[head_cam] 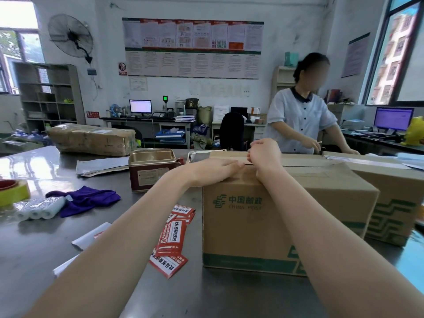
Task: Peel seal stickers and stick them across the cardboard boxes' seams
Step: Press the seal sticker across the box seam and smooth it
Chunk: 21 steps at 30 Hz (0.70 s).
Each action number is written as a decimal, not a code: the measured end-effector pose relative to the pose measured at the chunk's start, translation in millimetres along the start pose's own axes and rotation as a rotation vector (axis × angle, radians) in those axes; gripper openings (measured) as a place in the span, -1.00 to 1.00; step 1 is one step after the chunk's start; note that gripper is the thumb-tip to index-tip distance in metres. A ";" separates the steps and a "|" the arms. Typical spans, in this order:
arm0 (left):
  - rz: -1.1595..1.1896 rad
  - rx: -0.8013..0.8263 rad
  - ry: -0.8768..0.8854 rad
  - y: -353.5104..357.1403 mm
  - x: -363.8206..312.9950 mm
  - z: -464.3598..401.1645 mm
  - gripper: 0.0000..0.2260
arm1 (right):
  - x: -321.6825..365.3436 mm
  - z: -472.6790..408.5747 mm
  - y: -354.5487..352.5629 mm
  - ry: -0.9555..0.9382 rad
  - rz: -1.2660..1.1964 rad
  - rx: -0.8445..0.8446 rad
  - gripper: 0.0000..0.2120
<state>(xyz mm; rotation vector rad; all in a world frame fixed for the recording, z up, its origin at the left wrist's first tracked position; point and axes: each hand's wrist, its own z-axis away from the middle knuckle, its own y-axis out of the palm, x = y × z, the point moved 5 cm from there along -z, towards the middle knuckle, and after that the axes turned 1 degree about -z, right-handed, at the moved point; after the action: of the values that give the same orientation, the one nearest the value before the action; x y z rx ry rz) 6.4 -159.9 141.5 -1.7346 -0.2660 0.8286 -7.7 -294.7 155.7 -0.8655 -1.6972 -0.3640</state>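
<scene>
Cardboard fills the middle of the steel table [68, 260]: a China Post box [270, 216] with green printing stands right in front of the person, and a second cardboard box [394, 203] sits just behind it to the right. Both bare forearms reach over the near box. The left hand [218, 172] lies flat along its top near edge, fingers straight and pressing down on the cardboard. The right hand [263, 154] is up on the lid near the taped seam [309, 161], fingers curled in tight as if pinching something small, though I cannot tell from here what, if anything, sits between the fingertips. Red seal stickers [173, 235] lie loose in a scattered pile on the table, just left of the box's lower corner, with white backing strips [89, 237] a little further left. An open dark red tin [151, 168] stands near the left hand's wrist. Further left lie a purple cloth [87, 199], some white rolls [39, 208] and a yellow tape roll [13, 193]. A taped-up parcel [91, 138] rests at the far side of the table. Another person in a pale buttoned shirt [300, 122] stands beyond the boxes, hands down at the second one.
</scene>
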 end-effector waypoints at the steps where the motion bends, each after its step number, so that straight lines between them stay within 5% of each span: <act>1: 0.041 -0.050 0.029 -0.4 4.5 2.8 -0.58 | 0.4 -0.3 1.6 -0.018 0.023 0.007 -0.70; 6: 0.224 -0.417 0.082 2.5 30.9 20.7 -0.64 | 13.7 15.8 13.5 -0.208 0.296 0.218 -0.70; 12: 0.280 -0.478 -0.114 16.7 34.4 30.7 -0.61 | 18.3 32.9 29.8 -0.359 0.754 0.427 -0.68; 16: 0.296 -0.601 -0.190 15.8 37.0 33.0 -0.61 | 16.3 40.2 26.8 -0.393 0.824 0.377 -0.68; 21: 0.234 -0.751 -0.073 12.3 39.5 38.6 -0.58 | 19.1 58.4 20.7 -0.482 0.816 0.271 -0.68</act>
<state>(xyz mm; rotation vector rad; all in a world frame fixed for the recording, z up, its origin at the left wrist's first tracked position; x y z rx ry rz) 7.2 -112.6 110.4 -2.4719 -0.4714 1.0424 -35.9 -236.4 151.2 -1.4137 -1.5968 0.6560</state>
